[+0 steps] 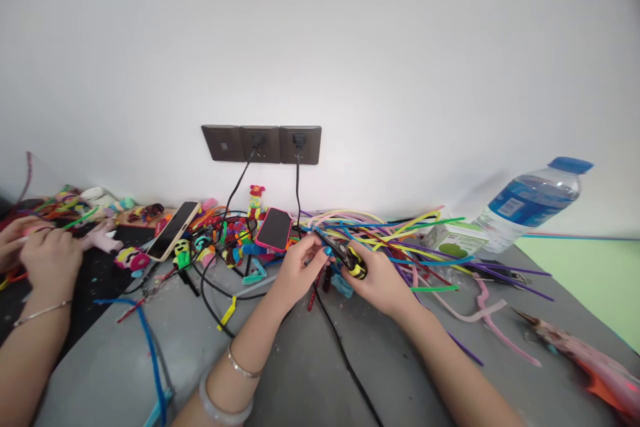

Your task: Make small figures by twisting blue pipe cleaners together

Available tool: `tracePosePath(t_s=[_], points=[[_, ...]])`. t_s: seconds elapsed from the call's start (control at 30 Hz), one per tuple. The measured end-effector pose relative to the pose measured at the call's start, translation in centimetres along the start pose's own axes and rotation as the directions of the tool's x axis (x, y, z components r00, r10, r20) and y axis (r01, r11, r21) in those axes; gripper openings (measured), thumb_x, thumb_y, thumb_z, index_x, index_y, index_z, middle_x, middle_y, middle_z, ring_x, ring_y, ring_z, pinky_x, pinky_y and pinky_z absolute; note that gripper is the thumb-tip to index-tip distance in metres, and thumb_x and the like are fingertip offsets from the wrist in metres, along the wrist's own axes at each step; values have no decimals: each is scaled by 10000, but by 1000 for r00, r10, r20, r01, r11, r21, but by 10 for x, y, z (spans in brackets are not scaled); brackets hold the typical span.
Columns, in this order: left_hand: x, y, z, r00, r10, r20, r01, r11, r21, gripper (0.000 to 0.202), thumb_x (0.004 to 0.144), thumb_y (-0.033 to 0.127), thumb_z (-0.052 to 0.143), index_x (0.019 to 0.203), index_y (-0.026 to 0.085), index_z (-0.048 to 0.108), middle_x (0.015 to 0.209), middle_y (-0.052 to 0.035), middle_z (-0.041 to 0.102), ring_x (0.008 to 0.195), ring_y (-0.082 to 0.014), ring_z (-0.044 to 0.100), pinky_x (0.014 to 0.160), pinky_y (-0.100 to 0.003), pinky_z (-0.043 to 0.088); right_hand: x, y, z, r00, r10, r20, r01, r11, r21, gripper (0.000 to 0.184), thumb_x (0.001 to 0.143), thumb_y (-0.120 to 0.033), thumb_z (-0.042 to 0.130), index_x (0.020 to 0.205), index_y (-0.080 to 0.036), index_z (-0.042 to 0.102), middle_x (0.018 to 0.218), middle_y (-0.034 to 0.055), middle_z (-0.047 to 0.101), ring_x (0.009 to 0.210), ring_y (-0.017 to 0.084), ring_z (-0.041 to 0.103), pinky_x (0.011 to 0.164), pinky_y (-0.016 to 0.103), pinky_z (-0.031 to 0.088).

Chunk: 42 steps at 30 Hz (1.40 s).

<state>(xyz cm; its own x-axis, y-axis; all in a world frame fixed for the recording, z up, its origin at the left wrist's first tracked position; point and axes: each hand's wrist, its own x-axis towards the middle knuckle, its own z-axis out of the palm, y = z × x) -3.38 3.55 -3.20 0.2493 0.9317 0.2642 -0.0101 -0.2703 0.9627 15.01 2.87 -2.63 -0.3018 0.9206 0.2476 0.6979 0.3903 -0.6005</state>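
— Containers first: what stands at the right?
— A clear plastic bottle [525,200] with a blue cap and a blue-banded label, against the pale wall; how full it is, I cannot tell. Beside it sits a small white-and-green carton [457,240], its contents hidden.

— And the hands at centre?
— The right hand [373,277] is wrapped around the black-and-yellow handles of a pair of pliers [356,267], held above the grey table [310,380] between both hands. The fingertips of the left hand [303,267] meet at the tool's narrow nose; whether they pinch anything there, I cannot tell.

— Materials and textures?
— Long, thin strips [433,289] fan out behind the right hand in yellow, green, purple, pink and blue. A fuzzy blue strip [149,340] curves alone at the near left. Small, bright figures cluster about a pink-edged phone [274,229], and one with round red ears [257,200] stands upright near the wall.

— The edges of the scene?
— Far right, a pinkish glue gun [583,350] lies with its pointed nozzle toward the table's middle. Far left, a co-worker's hands [55,257] are busy over a small pink object.
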Motion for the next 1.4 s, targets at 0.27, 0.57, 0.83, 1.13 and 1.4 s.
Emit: tracePosePath(t_s=[0.27,0.57,0.83,1.13,1.4], points=[[-1,2,-4,999,33,13,-34,995,91,286,902,451,537,818,180,574,773,-46,636,741,-189,631,707,-289,505,0,-2,-1,1000,7,21,-6,999,-31,127,815,-290,535,922,-222,536,833,42,688,729,225,650,642,290,454],[-2,1,5,999,34,28,-33,999,-27,268,918,440,525,881,182,585,818,-45,633,750,-175,621,705,-281,504,0,-5,-1,1000,-25,12,25,999,29,138,828,-282,527,946,-210,532,840,45,692,704,214,641,617,284,449],[-3,4,8,998,-9,62,10,1000,-19,282,935,441,492,820,188,542,619,18,537,575,-130,534,601,-249,444,0,-5,-2,999,-34,19,33,999,32,119,821,-251,533,934,-215,531,813,27,679,673,195,612,607,271,423],[-4,7,8,995,22,95,-19,999,-34,265,959,420,461,916,180,562,724,-16,600,686,-147,594,675,-254,475,-1,-8,-3,999,-11,43,8,999,48,58,839,-268,510,863,-218,527,717,7,642,606,179,571,583,263,392],[-5,9,9,992,19,127,-15,999,-32,254,957,400,470,874,171,543,710,-12,595,656,-125,562,630,-224,448,-3,-9,-3,998,-3,57,-3,995,101,36,807,-239,501,805,-211,523,661,-6,617,560,151,528,555,245,367]])
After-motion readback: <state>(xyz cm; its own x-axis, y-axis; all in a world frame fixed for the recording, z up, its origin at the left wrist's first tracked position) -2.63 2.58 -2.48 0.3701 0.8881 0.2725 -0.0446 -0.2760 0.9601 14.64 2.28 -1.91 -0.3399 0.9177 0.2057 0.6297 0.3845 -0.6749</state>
